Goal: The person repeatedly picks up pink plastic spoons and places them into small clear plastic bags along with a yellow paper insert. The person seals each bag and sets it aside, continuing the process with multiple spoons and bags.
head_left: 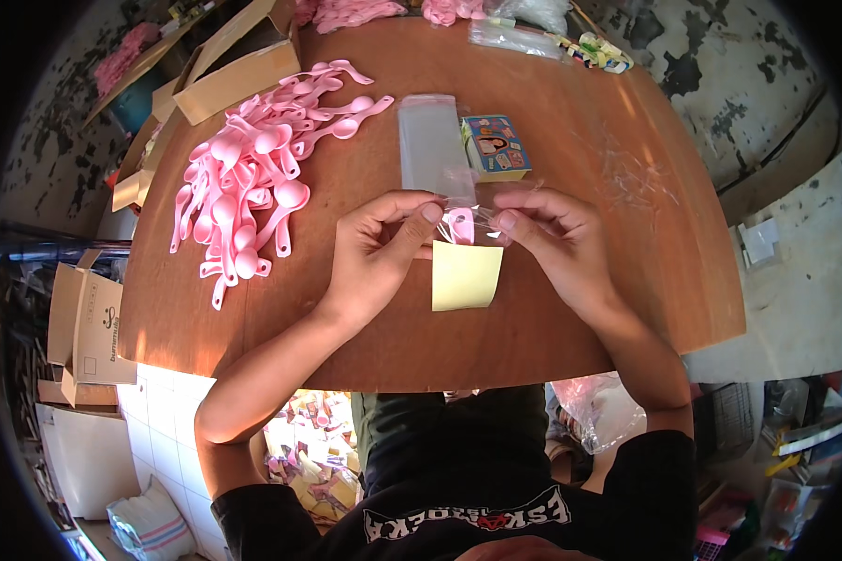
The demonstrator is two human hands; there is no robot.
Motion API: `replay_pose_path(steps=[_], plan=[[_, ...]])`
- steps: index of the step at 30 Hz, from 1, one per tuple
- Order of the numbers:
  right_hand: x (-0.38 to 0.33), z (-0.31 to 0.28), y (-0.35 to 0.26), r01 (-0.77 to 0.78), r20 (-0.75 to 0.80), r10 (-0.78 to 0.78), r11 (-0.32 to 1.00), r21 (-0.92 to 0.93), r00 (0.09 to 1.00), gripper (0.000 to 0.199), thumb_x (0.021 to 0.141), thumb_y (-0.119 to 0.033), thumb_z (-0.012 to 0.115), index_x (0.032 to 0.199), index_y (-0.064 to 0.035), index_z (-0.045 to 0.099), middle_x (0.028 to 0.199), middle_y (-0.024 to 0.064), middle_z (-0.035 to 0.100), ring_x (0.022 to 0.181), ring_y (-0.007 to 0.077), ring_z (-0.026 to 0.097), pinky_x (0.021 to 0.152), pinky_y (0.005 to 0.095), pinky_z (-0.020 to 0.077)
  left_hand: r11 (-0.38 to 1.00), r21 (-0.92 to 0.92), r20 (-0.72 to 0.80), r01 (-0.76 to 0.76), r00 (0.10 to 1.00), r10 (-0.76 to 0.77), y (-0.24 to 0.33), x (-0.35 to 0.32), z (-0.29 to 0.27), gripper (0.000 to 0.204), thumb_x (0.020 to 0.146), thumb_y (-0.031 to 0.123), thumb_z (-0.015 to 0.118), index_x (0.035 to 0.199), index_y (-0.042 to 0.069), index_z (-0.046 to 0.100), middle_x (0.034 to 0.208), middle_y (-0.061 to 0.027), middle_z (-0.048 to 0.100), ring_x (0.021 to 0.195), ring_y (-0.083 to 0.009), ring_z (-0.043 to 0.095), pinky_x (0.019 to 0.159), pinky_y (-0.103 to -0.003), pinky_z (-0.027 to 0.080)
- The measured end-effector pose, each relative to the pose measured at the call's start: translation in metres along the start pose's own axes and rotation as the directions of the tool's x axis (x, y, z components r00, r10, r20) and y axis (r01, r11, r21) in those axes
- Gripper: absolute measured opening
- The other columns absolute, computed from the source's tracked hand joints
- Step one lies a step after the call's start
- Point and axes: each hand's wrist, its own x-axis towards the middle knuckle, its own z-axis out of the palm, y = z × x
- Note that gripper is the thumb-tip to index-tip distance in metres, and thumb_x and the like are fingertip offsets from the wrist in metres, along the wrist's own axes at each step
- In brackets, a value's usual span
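Note:
Both hands meet near the front middle of the table over a transparent plastic bag [484,216]. My left hand [380,245] pinches the bag's left side between thumb and fingers. The thumb and forefinger of my right hand [559,241] pinch its right side. Between them shows the end of a pink measuring spoon [459,225] with a hole in it; the rest of that spoon is hidden. Directly below it, toward me, is a pale yellow card [466,278]. Whether the card is wholly inside the bag I cannot tell.
A heap of pink spoons [243,178] lies on the wooden table [580,112] at left. Beyond my hands are stacked transparent bags [427,140] and a stack of printed cards [496,146]. Thin plastic strips [634,173] lie at right. An open carton [236,75] stands far left.

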Motion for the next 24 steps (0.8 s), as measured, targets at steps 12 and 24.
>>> replay_pose_path(steps=[12,24], plan=[[0.003,-0.003,0.004,0.03,0.029,-0.031,0.998,0.058,0.999,0.018,0.093,-0.004,0.064,0.11,0.0027,0.066,0.096,0.0095,0.07,0.085,0.0126,0.066,0.075,0.0266,0.0553,0.997,0.058,-0.015,-0.045,0.999,0.046,-0.003,0.002,-0.005,0.024,0.098,0.014,0.06,0.115,-0.004,0.061,0.098,-0.0093,0.07,0.087,-0.0122,0.068,0.072,-0.027,0.06],[-0.001,-0.006,0.01,0.065,0.063,-0.065,0.998,-0.004,0.996,0.013,0.093,-0.001,0.063,0.103,0.0031,0.07,0.097,0.0094,0.071,0.088,0.0129,0.067,0.081,0.0261,0.0541,0.994,0.103,0.053,-0.044,0.998,0.038,0.0,0.003,-0.007,0.02,0.096,0.009,0.061,0.113,-0.001,0.068,0.105,-0.0107,0.07,0.091,-0.0153,0.068,0.076,-0.028,0.061]])
